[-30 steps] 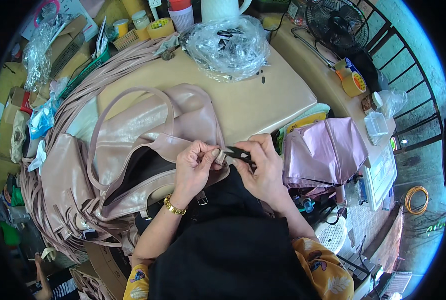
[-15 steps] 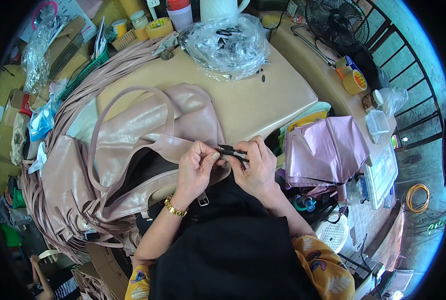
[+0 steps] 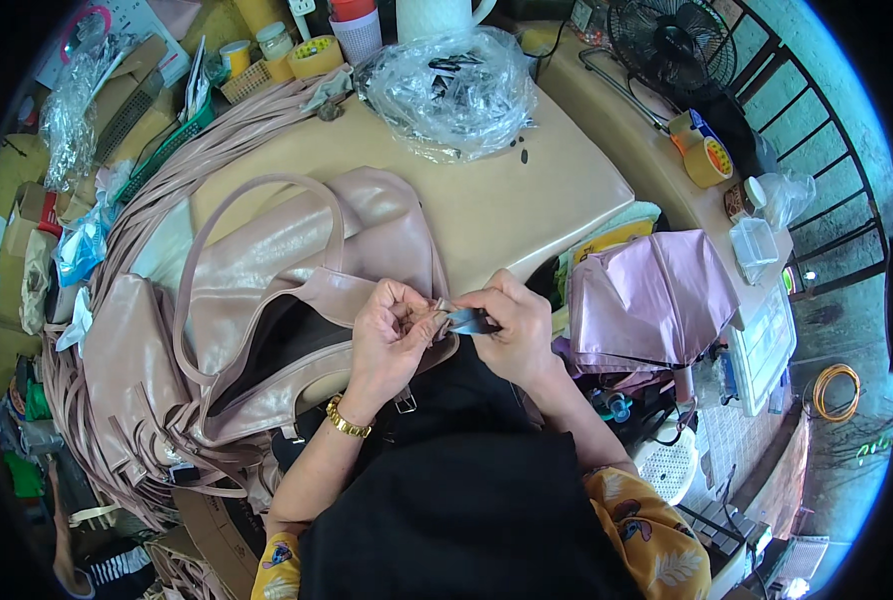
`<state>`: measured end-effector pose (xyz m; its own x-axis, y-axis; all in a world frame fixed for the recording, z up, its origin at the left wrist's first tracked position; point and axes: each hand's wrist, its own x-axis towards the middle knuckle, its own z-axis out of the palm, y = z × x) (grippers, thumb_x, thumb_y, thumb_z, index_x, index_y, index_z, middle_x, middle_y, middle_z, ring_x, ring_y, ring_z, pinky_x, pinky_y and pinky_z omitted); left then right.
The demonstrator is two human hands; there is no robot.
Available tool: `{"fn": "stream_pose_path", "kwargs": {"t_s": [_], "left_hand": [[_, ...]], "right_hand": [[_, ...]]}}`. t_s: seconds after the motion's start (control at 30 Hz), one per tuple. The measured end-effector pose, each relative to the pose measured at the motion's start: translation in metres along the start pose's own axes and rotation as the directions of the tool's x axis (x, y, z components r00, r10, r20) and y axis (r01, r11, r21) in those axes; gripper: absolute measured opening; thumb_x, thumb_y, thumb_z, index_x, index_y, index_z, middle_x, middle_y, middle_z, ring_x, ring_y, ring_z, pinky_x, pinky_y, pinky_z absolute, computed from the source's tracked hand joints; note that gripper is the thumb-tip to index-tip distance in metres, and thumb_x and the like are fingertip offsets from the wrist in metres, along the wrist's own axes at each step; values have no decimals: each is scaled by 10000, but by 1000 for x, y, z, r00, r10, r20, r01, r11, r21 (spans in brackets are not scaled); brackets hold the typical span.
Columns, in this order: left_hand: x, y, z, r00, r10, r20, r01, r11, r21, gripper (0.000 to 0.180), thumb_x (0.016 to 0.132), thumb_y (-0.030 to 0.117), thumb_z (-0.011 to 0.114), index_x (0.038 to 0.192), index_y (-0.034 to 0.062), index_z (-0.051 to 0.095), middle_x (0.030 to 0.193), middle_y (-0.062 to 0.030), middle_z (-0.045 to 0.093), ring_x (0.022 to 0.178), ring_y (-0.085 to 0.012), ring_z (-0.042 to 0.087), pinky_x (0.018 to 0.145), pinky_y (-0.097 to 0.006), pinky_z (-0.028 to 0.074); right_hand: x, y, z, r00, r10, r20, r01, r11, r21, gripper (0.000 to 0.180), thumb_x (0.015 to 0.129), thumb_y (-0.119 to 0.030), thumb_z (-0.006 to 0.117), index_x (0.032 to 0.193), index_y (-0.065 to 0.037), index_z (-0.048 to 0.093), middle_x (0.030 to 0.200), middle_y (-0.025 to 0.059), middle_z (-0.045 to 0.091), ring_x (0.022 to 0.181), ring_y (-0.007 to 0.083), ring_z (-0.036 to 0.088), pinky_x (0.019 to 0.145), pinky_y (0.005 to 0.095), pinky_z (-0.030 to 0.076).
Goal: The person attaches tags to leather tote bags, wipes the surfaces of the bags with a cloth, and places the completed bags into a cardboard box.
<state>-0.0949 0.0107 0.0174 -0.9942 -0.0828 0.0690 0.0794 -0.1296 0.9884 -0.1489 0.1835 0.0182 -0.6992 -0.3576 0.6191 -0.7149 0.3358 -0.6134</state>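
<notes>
A large dusty-pink handbag lies on the table with its mouth open, showing a dark lining; its looped handle arches up at the left. At the bag's right end, my left hand pinches a small pink piece of it between thumb and fingertips. My right hand is closed round small thread snips, black with a shiny blade part, blurred by motion. The snips' tips meet the pinched piece near my left fingertips; the exact contact is hidden.
Clear plastic packaging lies at the table's back. Long pink strips run down the left side. Folded shiny pink material sits at right, below tape rolls and a black fan. Another person's arm shows lower left.
The snips have turned in my right hand, their blade part now catching light. My hands stay close together at the bag's end. The other person's arm at lower left has shifted.
</notes>
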Motion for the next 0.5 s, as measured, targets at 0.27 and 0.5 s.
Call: {"fn": "stream_pose_path", "kwargs": {"t_s": [0.27,0.5], "left_hand": [[3,4,0,998,-58,-12,55,984,-169,231,905,-13,657,960,73,449,962,-87,675,814,-80,627,682,-204,492],[3,6,-1,998,-60,0,59,975,-216,257,909,46,678,974,105,437,1013,-108,699,780,-85,620,644,-201,466]], "right_hand": [[-1,-5,-6,905,413,105,-403,752,521,160,867,-127,707,845,-27,583,779,55,533,716,126,538,644,272,415],[-3,-6,-18,941,325,94,-335,933,133,248,792,-155,779,970,-24,665,856,102,611,741,246,646,648,334,524]]}}
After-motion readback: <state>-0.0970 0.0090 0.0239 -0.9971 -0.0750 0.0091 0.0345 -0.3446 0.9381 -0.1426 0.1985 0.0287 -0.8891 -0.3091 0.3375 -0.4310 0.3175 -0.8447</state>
